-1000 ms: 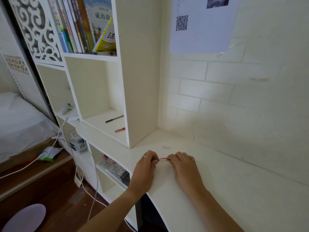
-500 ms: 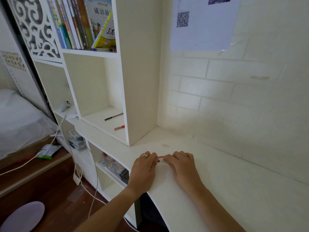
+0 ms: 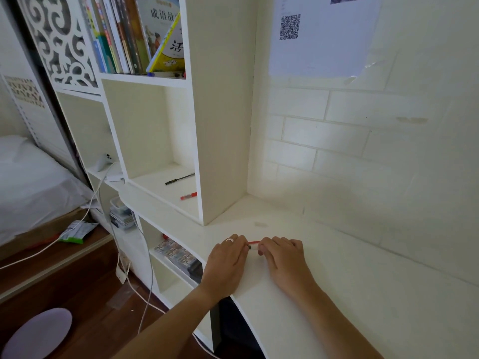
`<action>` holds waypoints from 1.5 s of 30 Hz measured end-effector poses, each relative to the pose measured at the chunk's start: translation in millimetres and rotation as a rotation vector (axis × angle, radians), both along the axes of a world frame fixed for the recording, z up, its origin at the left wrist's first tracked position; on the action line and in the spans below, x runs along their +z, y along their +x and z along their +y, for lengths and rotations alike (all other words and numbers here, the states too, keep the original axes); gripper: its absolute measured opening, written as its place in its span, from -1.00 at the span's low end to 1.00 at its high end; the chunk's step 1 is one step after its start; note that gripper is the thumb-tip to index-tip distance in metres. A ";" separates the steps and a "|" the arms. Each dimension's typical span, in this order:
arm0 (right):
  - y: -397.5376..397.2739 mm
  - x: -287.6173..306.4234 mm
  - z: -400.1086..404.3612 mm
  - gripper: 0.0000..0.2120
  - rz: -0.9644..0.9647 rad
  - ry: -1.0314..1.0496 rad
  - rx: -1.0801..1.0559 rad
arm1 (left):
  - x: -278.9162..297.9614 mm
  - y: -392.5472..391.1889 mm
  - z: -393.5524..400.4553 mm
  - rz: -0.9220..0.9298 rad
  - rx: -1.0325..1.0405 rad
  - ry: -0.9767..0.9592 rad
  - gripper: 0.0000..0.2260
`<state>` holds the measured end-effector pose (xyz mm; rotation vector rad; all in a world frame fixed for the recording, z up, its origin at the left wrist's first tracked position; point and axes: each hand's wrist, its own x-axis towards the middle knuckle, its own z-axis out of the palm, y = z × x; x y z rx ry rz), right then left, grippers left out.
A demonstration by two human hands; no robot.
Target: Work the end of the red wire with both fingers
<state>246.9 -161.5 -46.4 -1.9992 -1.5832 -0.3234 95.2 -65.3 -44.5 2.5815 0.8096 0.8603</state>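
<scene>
Both hands rest on the white desk (image 3: 337, 281) near its left edge. My left hand (image 3: 225, 263), with a ring on one finger, pinches one end of a thin red pen (image 3: 253, 244). My right hand (image 3: 285, 263) pinches the pen's other end. Only a short red and clear stretch of the pen shows between the fingertips; the rest is hidden under the fingers.
A white shelf unit (image 3: 223, 125) stands to the left of the desk. In its open cubby lie a black pen (image 3: 179, 178) and a red pen (image 3: 188, 196). Books (image 3: 134, 35) stand above. A paper with a QR code (image 3: 321, 35) hangs on the wall. White cables (image 3: 145, 281) hang at the left.
The two hands have stayed together on the pen at the same spot on the desk. The view has shifted slightly; the gap between the fingertips has barely changed.
</scene>
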 end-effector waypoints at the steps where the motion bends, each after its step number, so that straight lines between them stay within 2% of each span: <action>1: 1.0 -0.9 0.4 -0.82 0.001 0.000 0.004 | -0.7 0.2 0.6 0.005 -0.001 0.004 -0.71; 4: 3.3 -2.0 0.6 -0.82 0.018 0.021 0.021 | -1.6 0.2 1.7 0.013 -0.012 -0.008 -0.61; 14: 0.6 3.7 -1.8 -0.88 0.079 0.113 0.083 | 1.6 -1.3 -0.5 0.024 -0.016 -0.052 -0.58; 19: -2.2 2.0 -2.7 -0.75 0.009 0.140 0.059 | 2.3 -1.5 -2.5 0.025 0.003 -0.048 -0.58; 25: -1.7 6.0 -3.6 -0.91 0.005 0.112 0.073 | 1.1 -1.2 -3.0 0.020 0.009 -0.048 -0.60; 30: -4.3 5.6 -4.1 -0.86 0.027 0.089 0.086 | 2.2 -2.0 -3.1 0.005 0.011 -0.044 -0.63; 33: -4.0 3.4 -2.6 -0.80 -0.032 0.093 0.091 | 3.0 -2.3 -4.0 0.017 0.008 -0.035 -0.62; 39: -5.9 11.5 -5.4 -0.97 -0.010 0.054 0.131 | 4.3 -2.7 -4.3 0.020 0.001 -0.031 -0.62; 45: -8.4 10.2 -6.5 -0.78 0.023 0.027 0.131 | 2.7 -2.4 -4.2 -0.007 -0.002 -0.048 -0.64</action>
